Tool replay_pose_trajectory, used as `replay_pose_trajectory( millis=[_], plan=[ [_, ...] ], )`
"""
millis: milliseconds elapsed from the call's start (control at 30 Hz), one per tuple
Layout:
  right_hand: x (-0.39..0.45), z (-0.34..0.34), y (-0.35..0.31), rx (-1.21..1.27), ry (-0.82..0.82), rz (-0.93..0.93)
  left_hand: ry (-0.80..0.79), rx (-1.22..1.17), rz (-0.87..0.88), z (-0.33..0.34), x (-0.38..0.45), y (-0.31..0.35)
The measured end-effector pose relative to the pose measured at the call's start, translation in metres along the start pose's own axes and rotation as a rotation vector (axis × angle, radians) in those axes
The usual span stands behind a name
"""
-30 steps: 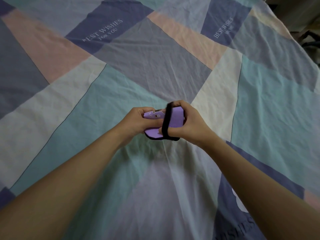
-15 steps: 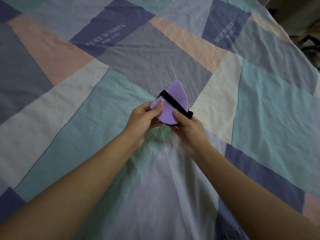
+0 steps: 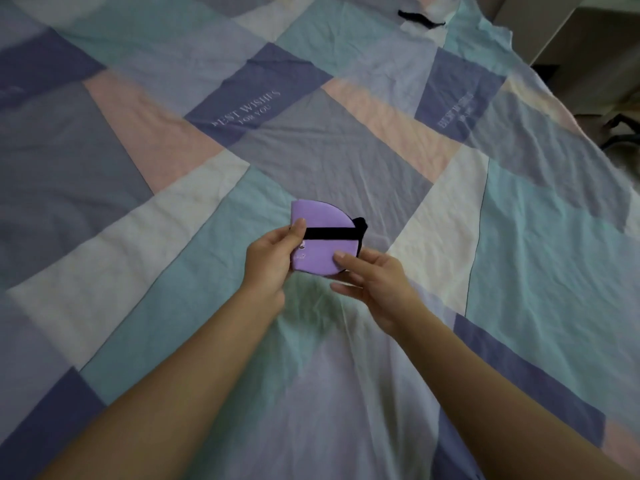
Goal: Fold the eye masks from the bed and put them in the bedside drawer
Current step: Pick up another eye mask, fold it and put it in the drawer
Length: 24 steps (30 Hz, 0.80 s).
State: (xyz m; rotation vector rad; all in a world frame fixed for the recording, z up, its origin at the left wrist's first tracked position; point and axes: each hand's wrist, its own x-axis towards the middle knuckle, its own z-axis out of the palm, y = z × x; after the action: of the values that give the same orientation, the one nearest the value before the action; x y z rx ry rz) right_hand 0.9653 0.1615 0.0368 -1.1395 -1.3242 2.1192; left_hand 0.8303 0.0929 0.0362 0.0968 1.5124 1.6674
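Observation:
A purple eye mask (image 3: 322,220), folded in half with its black strap wrapped across it, is held above the bed. My left hand (image 3: 272,258) pinches its left edge, thumb on the strap. My right hand (image 3: 372,280) holds its lower right corner between thumb and fingers. At the far end of the bed lies another eye mask (image 3: 420,19), white with a black strap. The bedside drawer is not in sight.
The patchwork bedsheet (image 3: 156,209) fills the view, creased under my hands. A pale piece of furniture (image 3: 585,39) stands past the bed's right edge, and dark chair legs (image 3: 620,129) show on the floor beside it.
The mask has turned so its strap runs level and my hands have shifted on it. The view has lifted, bringing the far end of the bed and the white mask into sight.

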Motion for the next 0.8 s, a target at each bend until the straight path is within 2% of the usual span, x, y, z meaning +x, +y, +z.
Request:
replay_pose_trajectory(
  millis=[200, 367, 467, 600, 800],
  plan=[
    [-0.039, 0.074, -0.075, -0.029, 0.030, -0.097, 0.117, 0.056, -0.057, -0.077, -0.044, 0.073],
    [-0.100, 0.174, -0.155, -0.015, -0.120, -0.190, 0.311, 0.017, -0.096, -0.175, -0.122, 0.143],
    [-0.143, 0.247, -0.195, -0.050, -0.245, -0.249, 0.397, -0.025, -0.022, -0.218, -0.167, 0.200],
    [-0.198, 0.354, -0.234, -0.070, -0.381, -0.309, 0.422, -0.009, 0.172, -0.270, -0.218, 0.288],
    [-0.278, 0.513, -0.240, -0.025, -0.492, -0.360, 0.445, 0.037, 0.338, -0.379, -0.301, 0.386]
  ],
)
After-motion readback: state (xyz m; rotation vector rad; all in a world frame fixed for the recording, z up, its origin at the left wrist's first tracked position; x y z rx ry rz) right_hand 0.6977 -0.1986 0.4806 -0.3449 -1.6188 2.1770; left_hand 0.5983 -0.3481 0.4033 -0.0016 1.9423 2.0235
